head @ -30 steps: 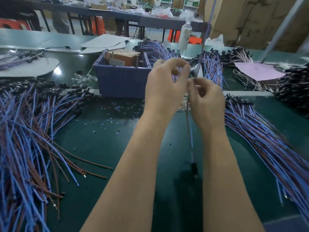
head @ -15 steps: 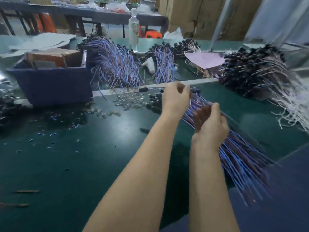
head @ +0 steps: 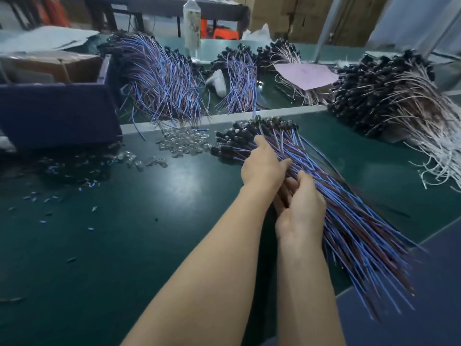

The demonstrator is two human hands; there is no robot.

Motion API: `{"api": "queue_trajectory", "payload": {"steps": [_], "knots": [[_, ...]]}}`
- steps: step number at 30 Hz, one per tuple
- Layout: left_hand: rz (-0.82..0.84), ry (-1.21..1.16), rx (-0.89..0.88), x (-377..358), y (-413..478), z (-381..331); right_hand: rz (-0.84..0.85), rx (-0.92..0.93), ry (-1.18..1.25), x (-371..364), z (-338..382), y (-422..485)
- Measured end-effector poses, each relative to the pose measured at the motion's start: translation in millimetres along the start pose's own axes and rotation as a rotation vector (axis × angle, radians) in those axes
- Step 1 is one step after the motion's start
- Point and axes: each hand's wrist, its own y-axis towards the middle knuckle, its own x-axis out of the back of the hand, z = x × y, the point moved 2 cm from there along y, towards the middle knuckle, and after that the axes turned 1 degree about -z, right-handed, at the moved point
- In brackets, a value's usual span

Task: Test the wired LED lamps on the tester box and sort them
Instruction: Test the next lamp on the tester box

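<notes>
While beside lamps, loose clear bulbs

Two hands are counted: left hand, right hand. Five heaps of wired lamps are seen: a blue-and-brown heap under the fingers, a large blue heap and a small blue heap beyond the fingertips, a pale heap and a white-wired heap further right of them. One blue bin, one bottle and one pink sheet are counted. The loose clear lamps left of the fingers cannot be counted.
</notes>
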Motion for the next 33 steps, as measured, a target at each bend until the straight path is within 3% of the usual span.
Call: {"api": "queue_trajectory", "payload": {"steps": [3,7,11,15,19,23,25,28,33], "knots": [[-0.048,-0.234,0.012,17.9,-3.0,5.7,-0.002,0.015,-0.004,-10.5,-6.8,-7.2],[-0.245,-0.533,0.037,72.5,-12.4,24.2,0.108,0.069,-0.056,-46.2,-20.9,-28.4],[-0.486,-0.81,0.114,147.8,-33.0,63.8,0.357,0.086,-0.148,-100.0,-52.8,-66.6],[-0.838,-0.922,0.163,227.4,-63.0,109.6,0.669,0.214,-0.463,-148.3,-102.0,-116.6],[-1.046,-1.089,0.224,286.3,-89.2,150.8,0.918,0.416,-0.796,-184.6,-152.4,-163.0],[-1.243,-1.171,0.264,325.3,-107.6,179.5,1.125,0.415,-0.9,-215.0,-191.9,-201.1],[-1.3,-1.198,0.291,338.5,-113.2,191.1,1.229,0.568,-1.039,-230.9,-208.5,-213.5],[-1.36,-1.223,0.321,350.3,-116.0,203.2,1.254,0.872,-1.418,-241.4,-223.7,-221.2],[-1.383,-1.288,0.306,350.7,-115.1,205.5,1.214,1.011,-1.591,-231.1,-214.6,-215.3]]}}
